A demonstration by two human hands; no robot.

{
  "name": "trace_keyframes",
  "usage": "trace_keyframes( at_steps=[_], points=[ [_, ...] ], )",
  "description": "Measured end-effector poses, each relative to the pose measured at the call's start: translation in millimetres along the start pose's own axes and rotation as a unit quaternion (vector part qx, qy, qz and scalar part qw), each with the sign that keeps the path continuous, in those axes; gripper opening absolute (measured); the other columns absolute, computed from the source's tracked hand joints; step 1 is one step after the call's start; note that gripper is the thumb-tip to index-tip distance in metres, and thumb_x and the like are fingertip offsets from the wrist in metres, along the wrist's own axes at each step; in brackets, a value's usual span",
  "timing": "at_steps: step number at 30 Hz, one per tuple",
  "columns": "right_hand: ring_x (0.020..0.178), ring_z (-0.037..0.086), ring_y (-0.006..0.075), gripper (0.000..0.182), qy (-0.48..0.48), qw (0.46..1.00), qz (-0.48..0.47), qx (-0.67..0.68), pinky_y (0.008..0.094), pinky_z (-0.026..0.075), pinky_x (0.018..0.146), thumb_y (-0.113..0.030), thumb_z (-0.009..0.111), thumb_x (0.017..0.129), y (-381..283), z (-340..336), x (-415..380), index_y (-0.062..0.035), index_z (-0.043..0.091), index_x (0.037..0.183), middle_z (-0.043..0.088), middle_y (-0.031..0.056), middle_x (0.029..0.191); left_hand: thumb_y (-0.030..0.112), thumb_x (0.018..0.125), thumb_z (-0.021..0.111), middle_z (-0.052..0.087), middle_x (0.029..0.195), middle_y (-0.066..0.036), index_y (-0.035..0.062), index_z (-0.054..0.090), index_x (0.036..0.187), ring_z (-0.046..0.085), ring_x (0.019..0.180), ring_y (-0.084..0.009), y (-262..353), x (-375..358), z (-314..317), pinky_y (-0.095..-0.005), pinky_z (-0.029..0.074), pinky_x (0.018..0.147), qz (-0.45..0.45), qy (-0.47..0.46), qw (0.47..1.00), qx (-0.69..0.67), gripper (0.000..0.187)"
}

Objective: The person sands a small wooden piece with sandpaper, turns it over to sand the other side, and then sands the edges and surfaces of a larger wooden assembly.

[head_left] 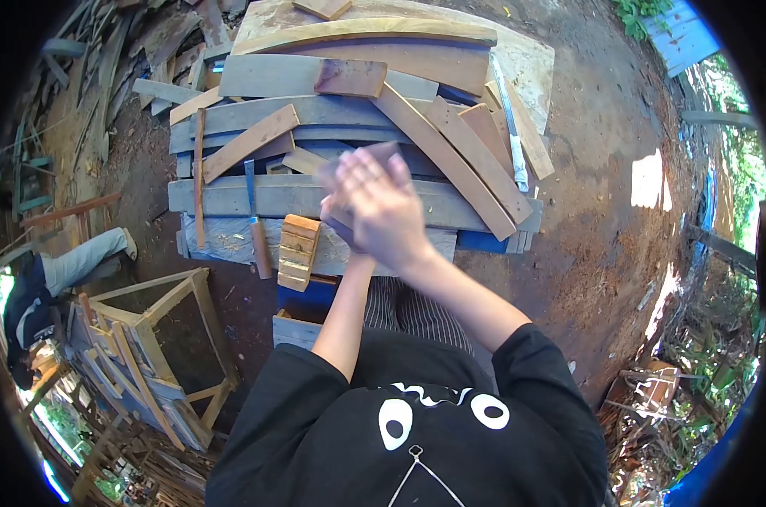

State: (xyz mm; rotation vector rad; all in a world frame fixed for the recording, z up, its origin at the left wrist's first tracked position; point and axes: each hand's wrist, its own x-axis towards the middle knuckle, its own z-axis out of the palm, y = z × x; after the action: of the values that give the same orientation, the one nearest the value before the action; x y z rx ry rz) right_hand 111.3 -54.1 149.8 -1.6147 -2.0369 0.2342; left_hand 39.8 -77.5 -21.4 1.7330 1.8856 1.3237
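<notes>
My right hand [385, 207] and my left hand [341, 228] are together above the front of the bench, both blurred by motion. Between and behind them shows a dark brown wood block [384, 153], which they appear to grip. The right hand lies over the left and hides most of its fingers. Beneath them runs a long grey board [459, 203]. To the left lie a notched light wood block [298, 251] and a chisel [261, 247] with a wooden handle.
Planks and curved boards [358, 30] are piled across the bench. A long thin metal tool [510, 118] with a pale wrapped end lies at right. At left stand a wooden frame [168, 304] and another person [28, 296]. Scrap wood [117, 76] is heaped at far left.
</notes>
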Motion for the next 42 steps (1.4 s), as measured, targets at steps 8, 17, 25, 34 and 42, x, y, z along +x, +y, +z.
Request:
trace_keyframes(
  at_steps=[8, 17, 25, 34, 42],
  points=[
    [0.127, 0.047, 0.0165, 0.039, -0.003, 0.999, -0.017, 0.034, 0.0426, 0.019, 0.112, -0.011, 0.053, 0.079, 10.1, -6.0, -18.2, -0.005, 0.061, 0.116, 0.056, 0.0066, 0.13, 0.03, 0.096, 0.043, 0.05, 0.126, -0.013, 0.0031, 0.046, 0.117, 0.052, 0.109, -0.0173, -26.1, -22.6, 12.0, -0.0295, 0.044, 0.089, -0.137, -0.045, 0.975, -0.167, 0.034],
    [0.126, 0.048, 0.0166, 0.039, 0.004, 1.0, -0.004, 0.006, 0.0426, 0.016, 0.113, -0.01, 0.057, 0.077, 26.2, -17.4, -24.7, -0.0072, 0.062, 0.116, 0.057, 0.0063, 0.128, 0.037, 0.093, 0.046, 0.057, 0.103, -0.02, -0.0064, 0.049, 0.107, 0.058, 0.088, -0.0287, 43.6, 14.3, -9.4, -0.0346, 0.048, 0.079, 0.065, 0.139, 0.988, 0.013, 0.046],
    [0.125, 0.049, 0.0182, 0.044, -0.009, 1.0, -0.005, 0.027, 0.0442, 0.015, 0.113, -0.01, 0.059, 0.075, 25.9, -21.5, -25.1, -0.0059, 0.06, 0.119, 0.057, 0.0074, 0.128, 0.028, 0.092, 0.043, 0.058, 0.089, -0.015, -0.0024, 0.053, 0.09, 0.056, 0.074, -0.0244, 6.8, 3.9, 3.8, -0.0321, 0.046, 0.07, 0.064, 0.124, 0.99, -0.001, 0.032],
    [0.127, 0.047, 0.0207, 0.048, -0.025, 1.0, -0.016, -0.001, 0.0435, 0.018, 0.11, -0.012, 0.055, 0.077, 23.1, -19.6, -18.3, -0.0039, 0.056, 0.124, 0.055, 0.0091, 0.131, 0.037, 0.086, 0.051, 0.059, 0.084, -0.005, 0.0005, 0.054, 0.084, 0.058, 0.073, -0.0199, 25.7, 21.0, -9.0, -0.0346, 0.046, 0.071, 0.013, 0.081, 0.994, -0.075, 0.037],
    [0.125, 0.049, 0.0233, 0.041, -0.005, 1.0, 0.012, -0.01, 0.0443, 0.01, 0.113, -0.008, 0.056, 0.079, 29.1, -22.1, -11.9, -0.0044, 0.06, 0.12, 0.058, 0.0116, 0.126, 0.042, 0.072, 0.073, 0.05, 0.098, -0.015, 0.0044, 0.035, 0.113, 0.052, 0.089, -0.0278, 26.3, 18.6, -14.8, -0.0406, 0.043, 0.078, 0.078, 0.088, 0.982, -0.15, 0.068]
  ],
)
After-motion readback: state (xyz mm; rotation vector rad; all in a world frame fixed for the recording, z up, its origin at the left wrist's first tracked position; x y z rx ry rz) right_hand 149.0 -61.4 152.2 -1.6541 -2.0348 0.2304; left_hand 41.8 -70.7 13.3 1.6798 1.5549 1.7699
